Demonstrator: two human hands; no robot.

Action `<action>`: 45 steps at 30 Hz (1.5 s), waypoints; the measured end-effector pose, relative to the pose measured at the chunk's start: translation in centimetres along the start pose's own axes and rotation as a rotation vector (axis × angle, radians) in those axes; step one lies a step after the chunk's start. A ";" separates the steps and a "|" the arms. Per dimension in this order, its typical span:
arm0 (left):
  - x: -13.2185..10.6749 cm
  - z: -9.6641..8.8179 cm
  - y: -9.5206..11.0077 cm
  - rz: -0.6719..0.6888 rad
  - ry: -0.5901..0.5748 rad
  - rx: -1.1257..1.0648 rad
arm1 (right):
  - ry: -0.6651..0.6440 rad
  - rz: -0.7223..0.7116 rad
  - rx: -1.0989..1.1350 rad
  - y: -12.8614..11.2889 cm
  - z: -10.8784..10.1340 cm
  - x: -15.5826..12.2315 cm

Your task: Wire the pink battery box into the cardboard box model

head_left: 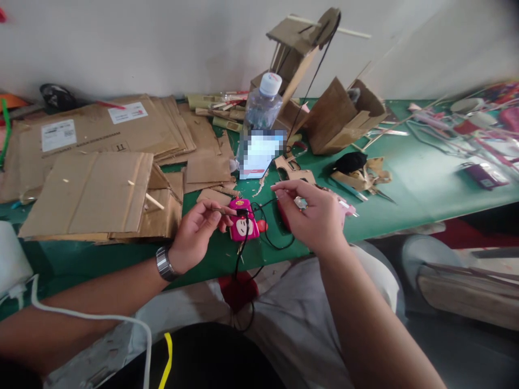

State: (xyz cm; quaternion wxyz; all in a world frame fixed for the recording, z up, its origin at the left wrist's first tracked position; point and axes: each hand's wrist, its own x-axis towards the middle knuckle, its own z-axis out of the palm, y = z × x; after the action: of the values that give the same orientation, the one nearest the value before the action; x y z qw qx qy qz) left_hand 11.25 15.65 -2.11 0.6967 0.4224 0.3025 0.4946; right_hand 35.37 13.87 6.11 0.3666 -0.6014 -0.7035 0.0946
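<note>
Two bare hands work above a green worktop (438,190) with a thin black cord (242,249). The left hand (195,236), a metal watch (164,263) on its wrist, has its grip pinched on a thin dark length of it, just left of a pink case (248,229). The right hand (311,215) has its grip closed, thumb to forefinger, on another stretch, right of the case. Between them the cord crosses the case, loops on the worktop and hangs over the near edge. The case lies near that edge, a red ball (263,225) just beside its right side. Beyond it a lit phone (254,174) stands tilted before a clear bottle (261,113). Left are a cardboard box (91,197) and flattened cartons (162,127); behind the bottle rises a cardboard model (292,51) with a wheel.
</note>
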 end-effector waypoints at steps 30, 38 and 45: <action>0.2 0.4 0.6 -0.042 0.112 -0.119 | -0.570 0.459 -0.233 5.8 -4.3 0.8; 0.2 0.2 0.7 -0.113 0.083 -0.123 | -0.934 0.547 0.478 4.4 -8.8 0.4; 0.4 0.1 0.6 -0.150 0.111 -0.051 | -0.728 0.477 -0.249 5.0 -5.3 0.5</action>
State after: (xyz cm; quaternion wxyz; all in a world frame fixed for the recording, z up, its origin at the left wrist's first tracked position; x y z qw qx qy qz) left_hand 11.24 16.04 -1.54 0.7244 0.3527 0.3589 0.4713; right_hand 42.61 14.03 7.19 -0.0118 -0.7138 -0.6343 0.2967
